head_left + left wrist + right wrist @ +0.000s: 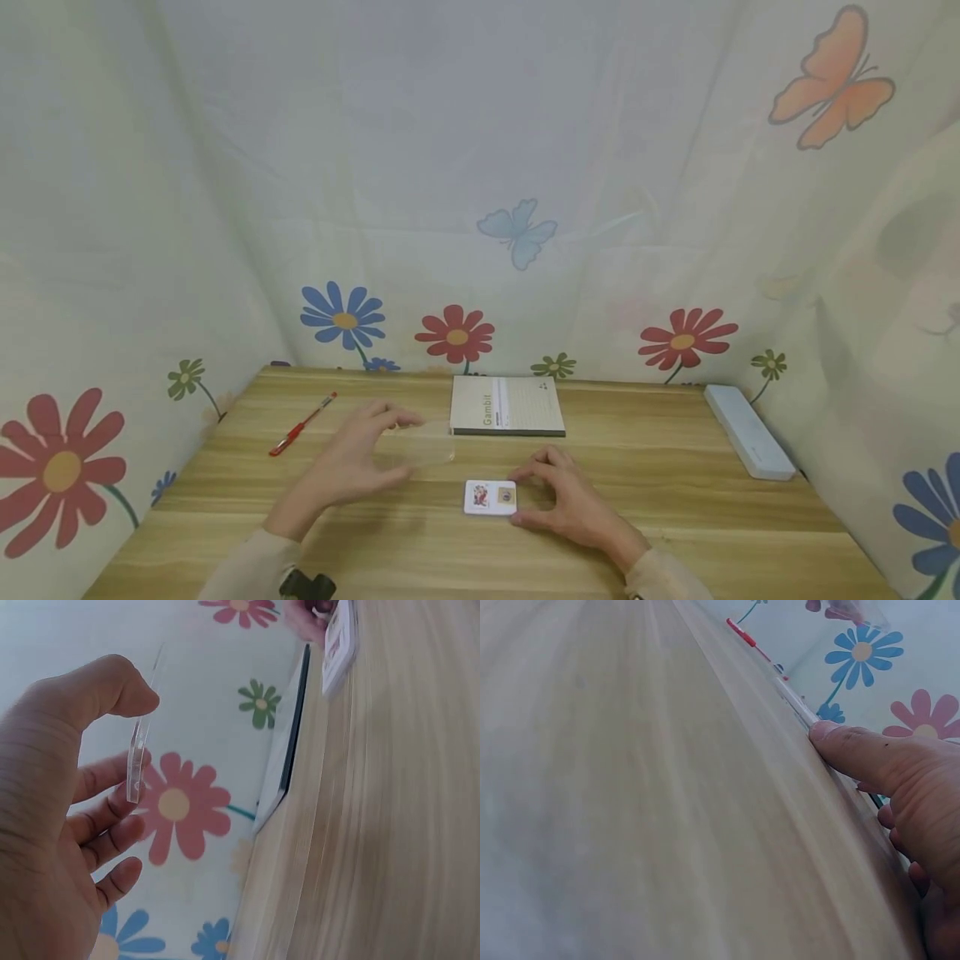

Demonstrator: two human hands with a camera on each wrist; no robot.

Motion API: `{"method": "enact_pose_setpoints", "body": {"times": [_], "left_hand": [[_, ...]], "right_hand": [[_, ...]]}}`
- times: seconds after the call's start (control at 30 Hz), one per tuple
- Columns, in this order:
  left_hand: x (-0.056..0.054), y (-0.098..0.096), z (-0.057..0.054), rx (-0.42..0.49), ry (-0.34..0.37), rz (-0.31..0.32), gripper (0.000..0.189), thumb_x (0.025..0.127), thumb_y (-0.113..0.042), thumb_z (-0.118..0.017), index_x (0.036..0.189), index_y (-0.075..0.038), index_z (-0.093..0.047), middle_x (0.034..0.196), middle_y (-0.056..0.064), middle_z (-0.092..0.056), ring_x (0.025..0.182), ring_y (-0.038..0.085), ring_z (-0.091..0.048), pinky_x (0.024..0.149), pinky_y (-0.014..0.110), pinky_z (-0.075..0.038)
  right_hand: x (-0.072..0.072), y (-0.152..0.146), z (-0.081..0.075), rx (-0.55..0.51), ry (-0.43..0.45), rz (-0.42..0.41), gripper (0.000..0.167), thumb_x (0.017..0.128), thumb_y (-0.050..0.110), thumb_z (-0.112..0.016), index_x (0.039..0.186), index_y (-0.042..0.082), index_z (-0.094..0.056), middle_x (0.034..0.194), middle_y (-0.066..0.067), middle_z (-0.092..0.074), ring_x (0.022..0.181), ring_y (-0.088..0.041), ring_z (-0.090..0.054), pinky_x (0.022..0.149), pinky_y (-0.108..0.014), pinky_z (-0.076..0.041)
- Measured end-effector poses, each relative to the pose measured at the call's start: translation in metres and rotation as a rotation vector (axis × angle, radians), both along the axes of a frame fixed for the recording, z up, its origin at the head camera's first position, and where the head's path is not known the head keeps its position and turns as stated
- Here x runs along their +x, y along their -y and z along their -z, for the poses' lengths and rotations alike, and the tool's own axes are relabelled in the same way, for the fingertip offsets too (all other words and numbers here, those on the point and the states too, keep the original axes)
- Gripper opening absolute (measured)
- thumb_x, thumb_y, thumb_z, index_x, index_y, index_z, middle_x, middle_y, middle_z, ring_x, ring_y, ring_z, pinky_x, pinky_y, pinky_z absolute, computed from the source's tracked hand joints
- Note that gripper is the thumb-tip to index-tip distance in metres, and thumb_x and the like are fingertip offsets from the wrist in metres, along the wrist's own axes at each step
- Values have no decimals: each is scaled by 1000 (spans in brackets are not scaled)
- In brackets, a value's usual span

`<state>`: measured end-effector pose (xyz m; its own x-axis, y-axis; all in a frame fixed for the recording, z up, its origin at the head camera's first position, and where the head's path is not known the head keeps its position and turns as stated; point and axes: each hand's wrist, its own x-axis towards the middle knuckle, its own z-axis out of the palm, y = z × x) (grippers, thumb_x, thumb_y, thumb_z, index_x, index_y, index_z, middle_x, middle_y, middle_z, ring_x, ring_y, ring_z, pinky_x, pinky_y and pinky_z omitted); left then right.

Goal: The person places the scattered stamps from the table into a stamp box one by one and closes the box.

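My left hand (pixel 358 457) pinches a clear plastic lid (pixel 431 447) between thumb and fingers, raised above the table. Seen edge-on in the left wrist view, the lid (pixel 137 757) is thin and transparent. A small flat white case (pixel 491 508) with a colourful picture and a tan square on its top lies on the table, right of the lid and nearer to me. My right hand (pixel 570 504) grips its right end, thumb on the near corner and fingers at the far one. The right wrist view shows the thumb (pixel 855 750) against the case's edge.
A grey notebook (pixel 525 408) marked "Gambit" lies at the back middle of the wooden table (pixel 637 450). To the left is a red pen (pixel 300 427), and a pale blue pencil case (pixel 750 433) lies at the right edge. Flowered cloth surrounds the back and sides.
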<state>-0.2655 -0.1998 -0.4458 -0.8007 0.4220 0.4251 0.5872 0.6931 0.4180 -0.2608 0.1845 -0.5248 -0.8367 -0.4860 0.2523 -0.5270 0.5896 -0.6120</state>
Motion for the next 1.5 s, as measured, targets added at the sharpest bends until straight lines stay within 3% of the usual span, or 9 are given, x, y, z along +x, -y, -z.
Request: {"method": "enact_pose_setpoints", "body": {"times": [0.17,0.33,0.6,0.83,0.93,1.5], "left_hand": [[-1,-25,5,7,33,47,55,81,-21,-94,133,-23,-76,125,-5,-68,119,21,-60,104,53,-53],[-3,-49,18,-7,60,84,59,78,-26,-96,133,-21,-76,123,-3,-66,119,14,-55,105,50,-53],[-2,-75,30,-52,72,83,62,73,-34,-98,131,-22,-78,119,-6,-65,119,14,-55,106,45,-54],[1,-82,43,-15,220,91,60,78,-35,-96,133,-22,-76,123,-7,-62,118,15,-56,105,48,-52],[1,-82,49,0,250,101,58,80,-35,-95,133,-23,-76,122,-6,-62,116,15,-55,105,49,-52],[-3,-88,67,-39,205,114,58,76,-37,-96,130,-25,-79,117,-10,-62,114,11,-54,103,40,-52]], "right_hand": [[1,0,0,2,10,3,53,86,58,-93,130,34,-78,128,10,-56,124,-16,-50,109,-47,-47],[2,0,1,0,14,3,53,86,59,-93,130,33,-78,128,9,-56,124,-16,-51,108,-47,-47],[1,1,-1,-6,-14,-4,52,86,57,-93,130,32,-78,127,10,-56,123,-15,-51,107,-44,-48],[0,0,-3,-3,-2,-6,53,86,57,-93,130,32,-77,129,11,-55,125,-15,-51,109,-47,-48],[0,0,-3,3,2,-8,55,86,57,-93,130,30,-77,130,10,-56,126,-16,-51,110,-48,-48],[-1,0,-3,5,-22,-24,61,86,55,-94,136,25,-75,129,7,-57,124,-15,-50,108,-43,-47]]}}
